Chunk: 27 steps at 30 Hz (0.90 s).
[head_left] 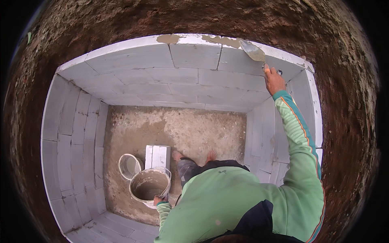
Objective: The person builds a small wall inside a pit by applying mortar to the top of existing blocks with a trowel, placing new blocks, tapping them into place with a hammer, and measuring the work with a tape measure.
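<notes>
My right hand [274, 82] is stretched out to the far wall and closed around the handle of a trowel [253, 51]. The metal blade rests on or just over the top edge of the white block wall [195, 55]; which of the two I cannot tell. Wet grey mortar [223, 41] lies in patches along that edge, left of the blade. Down at the lower left, my left hand [160, 199] grips the rim of a mortar-smeared bucket [135, 195]. Grey mortar coats the inside of this bucket.
Block walls enclose me, with brown soil [121, 20] banked outside. A smaller bucket [122, 172] stands left of the large one. Loose white blocks [158, 156] sit just beyond it, beside my bare feet [211, 156] on the rough concrete floor [194, 125].
</notes>
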Each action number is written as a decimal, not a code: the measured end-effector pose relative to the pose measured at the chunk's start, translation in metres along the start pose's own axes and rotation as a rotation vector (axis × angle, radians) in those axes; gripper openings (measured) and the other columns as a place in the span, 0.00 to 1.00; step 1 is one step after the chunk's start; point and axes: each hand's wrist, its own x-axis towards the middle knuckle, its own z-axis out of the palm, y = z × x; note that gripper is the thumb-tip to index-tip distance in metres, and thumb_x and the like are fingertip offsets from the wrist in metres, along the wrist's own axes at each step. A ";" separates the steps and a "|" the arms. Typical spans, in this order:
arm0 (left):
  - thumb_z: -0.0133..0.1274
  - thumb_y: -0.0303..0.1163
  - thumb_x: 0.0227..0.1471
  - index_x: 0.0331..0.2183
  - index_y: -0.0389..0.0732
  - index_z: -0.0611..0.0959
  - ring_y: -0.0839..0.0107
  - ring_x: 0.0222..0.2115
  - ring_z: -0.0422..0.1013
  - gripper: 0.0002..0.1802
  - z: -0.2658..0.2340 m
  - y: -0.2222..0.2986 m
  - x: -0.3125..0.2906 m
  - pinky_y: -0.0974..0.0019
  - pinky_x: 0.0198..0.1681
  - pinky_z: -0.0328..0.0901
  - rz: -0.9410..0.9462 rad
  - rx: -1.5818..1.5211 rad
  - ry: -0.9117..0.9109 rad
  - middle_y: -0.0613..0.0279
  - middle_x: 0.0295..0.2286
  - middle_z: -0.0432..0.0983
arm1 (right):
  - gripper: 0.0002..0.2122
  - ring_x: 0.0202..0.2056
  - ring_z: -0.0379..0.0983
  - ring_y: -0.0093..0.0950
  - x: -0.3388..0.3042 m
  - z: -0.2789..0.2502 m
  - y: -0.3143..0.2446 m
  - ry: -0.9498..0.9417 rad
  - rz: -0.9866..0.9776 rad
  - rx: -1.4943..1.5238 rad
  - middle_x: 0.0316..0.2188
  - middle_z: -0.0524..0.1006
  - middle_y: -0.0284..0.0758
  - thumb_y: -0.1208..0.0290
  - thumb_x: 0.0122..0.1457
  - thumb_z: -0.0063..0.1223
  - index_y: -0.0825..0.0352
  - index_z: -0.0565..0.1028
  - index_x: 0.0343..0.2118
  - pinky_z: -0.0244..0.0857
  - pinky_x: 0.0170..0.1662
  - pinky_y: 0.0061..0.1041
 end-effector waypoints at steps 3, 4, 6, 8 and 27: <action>0.60 0.29 0.43 0.36 0.32 0.82 0.49 0.37 0.79 0.16 -0.005 -0.039 -0.036 0.51 0.43 0.76 -0.003 0.344 -0.120 0.45 0.35 0.81 | 0.23 0.38 0.77 0.46 -0.020 -0.022 -0.006 0.022 0.127 -0.031 0.42 0.72 0.42 0.66 0.65 0.50 0.55 0.65 0.63 0.71 0.38 0.49; 0.61 0.29 0.43 0.36 0.32 0.82 0.49 0.37 0.79 0.16 -0.002 -0.047 -0.040 0.51 0.43 0.76 0.017 0.336 -0.127 0.45 0.35 0.81 | 0.24 0.38 0.77 0.46 -0.027 -0.040 -0.012 0.032 0.177 -0.035 0.41 0.73 0.42 0.66 0.65 0.51 0.55 0.65 0.64 0.72 0.38 0.49; 0.61 0.30 0.43 0.36 0.33 0.82 0.49 0.37 0.79 0.16 -0.004 -0.050 -0.035 0.51 0.43 0.76 0.063 0.320 -0.123 0.45 0.35 0.81 | 0.22 0.35 0.79 0.43 -0.033 -0.072 -0.054 0.123 0.133 0.012 0.39 0.73 0.43 0.68 0.65 0.47 0.57 0.67 0.63 0.74 0.37 0.45; 0.61 0.30 0.43 0.36 0.33 0.82 0.49 0.36 0.79 0.16 -0.009 -0.046 -0.018 0.51 0.43 0.76 0.108 0.306 -0.119 0.45 0.34 0.81 | 0.23 0.34 0.79 0.43 -0.020 -0.076 -0.101 0.137 0.095 0.112 0.39 0.73 0.42 0.69 0.65 0.47 0.56 0.67 0.64 0.75 0.37 0.44; 0.61 0.37 0.46 0.34 0.34 0.82 0.49 0.35 0.79 0.17 -0.083 0.021 0.158 0.50 0.44 0.76 -0.223 -0.917 -0.260 0.47 0.33 0.82 | 0.17 0.40 0.78 0.55 0.022 -0.078 -0.225 0.002 0.353 0.548 0.34 0.80 0.57 0.65 0.60 0.52 0.73 0.72 0.45 0.70 0.47 0.50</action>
